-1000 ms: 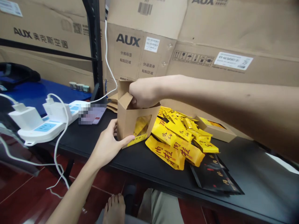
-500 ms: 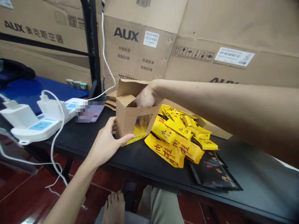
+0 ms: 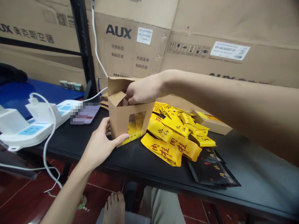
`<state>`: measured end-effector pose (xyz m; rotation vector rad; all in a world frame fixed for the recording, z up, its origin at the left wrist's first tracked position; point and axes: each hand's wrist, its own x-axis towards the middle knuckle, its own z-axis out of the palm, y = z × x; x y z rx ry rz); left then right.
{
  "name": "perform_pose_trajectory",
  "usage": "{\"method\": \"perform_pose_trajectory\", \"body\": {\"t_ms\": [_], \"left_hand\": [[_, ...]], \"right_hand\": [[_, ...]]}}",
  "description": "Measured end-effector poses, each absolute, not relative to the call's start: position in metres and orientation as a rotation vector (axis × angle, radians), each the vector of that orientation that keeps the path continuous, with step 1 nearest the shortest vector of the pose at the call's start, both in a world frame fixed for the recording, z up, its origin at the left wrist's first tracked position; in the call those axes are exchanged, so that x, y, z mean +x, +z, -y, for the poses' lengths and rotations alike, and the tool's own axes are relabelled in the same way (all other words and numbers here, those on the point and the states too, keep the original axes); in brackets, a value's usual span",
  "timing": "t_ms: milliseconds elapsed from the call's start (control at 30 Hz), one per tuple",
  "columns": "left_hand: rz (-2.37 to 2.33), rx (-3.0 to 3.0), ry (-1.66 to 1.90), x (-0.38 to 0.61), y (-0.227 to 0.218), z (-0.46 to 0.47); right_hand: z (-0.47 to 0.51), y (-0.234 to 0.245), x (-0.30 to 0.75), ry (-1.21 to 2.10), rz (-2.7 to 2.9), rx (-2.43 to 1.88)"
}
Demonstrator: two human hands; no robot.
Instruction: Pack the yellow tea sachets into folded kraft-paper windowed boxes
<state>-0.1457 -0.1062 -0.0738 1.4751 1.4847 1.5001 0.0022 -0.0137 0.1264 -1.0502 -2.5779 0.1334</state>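
Note:
A small brown kraft box (image 3: pixel 119 116) with a clear window stands upright on the black table (image 3: pixel 257 183), its top flaps open. Yellow packets show through the window. My left hand (image 3: pixel 102 144) grips the box's lower left corner, thumb across the front. My right hand (image 3: pixel 140 91) sits on the open top beside a raised flap, fingers bunched together and dipping inside; what they hold is hidden. A heap of yellow packets (image 3: pixel 173 137) with red characters lies just right of the box.
Black packets (image 3: pixel 210 169) lie near the table's front edge. A second kraft box (image 3: pixel 213 123) lies flat behind the heap. A white power strip (image 3: pixel 30 124) with chargers and a phone (image 3: pixel 83 112) sit left. Large cardboard cartons (image 3: pixel 130 46) and a black post (image 3: pixel 81 46) stand behind.
My right hand went down into the box half a second ago and has risen back to the rim. The left hand stays on the box. The view has drifted slightly.

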Motion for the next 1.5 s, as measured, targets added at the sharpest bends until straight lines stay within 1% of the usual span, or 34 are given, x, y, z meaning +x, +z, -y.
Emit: {"method": "perform_pose_trajectory", "body": {"t_ms": [67,167,233,333,433,500,633,767,867,967,1500], "left_hand": [[-1.483,1.474,1.5,-0.146,-0.075,0.106],[-1.501,1.48,1.505,-0.146,-0.076,0.106],[-1.513,1.479,1.507,-0.146,-0.076,0.107],[-1.518,1.457,1.495,-0.146,-0.075,0.108],[-1.521,1.429,1.484,-0.146,-0.073,0.11],[-1.526,1.413,1.483,-0.145,-0.072,0.111],[-1.556,1.396,1.49,-0.143,-0.069,0.113],[-1.565,1.373,1.502,-0.138,-0.064,0.115],[-1.574,1.353,1.526,-0.135,-0.062,0.114],[-1.591,1.342,1.53,-0.135,-0.062,0.114],[-1.648,1.339,1.531,-0.132,-0.058,0.117]], "right_hand": [[0.031,0.14,0.016,0.304,2.799,-1.047],[0.052,0.153,0.049,0.464,2.711,-0.957],[0.058,0.154,0.078,0.414,2.534,-0.912],[0.051,0.141,0.128,0.185,2.326,-0.953],[0.036,0.113,0.182,-0.014,2.157,-1.144],[0.027,0.087,0.216,-0.002,2.028,-1.244],[0.016,0.028,0.275,0.105,1.629,-1.3],[0.012,-0.015,0.317,-0.034,1.341,-1.379],[0.01,-0.025,0.33,-0.002,1.292,-1.399],[0.011,-0.023,0.329,0.054,1.277,-1.409],[0.012,-0.026,0.317,0.063,1.45,-1.428]]}}
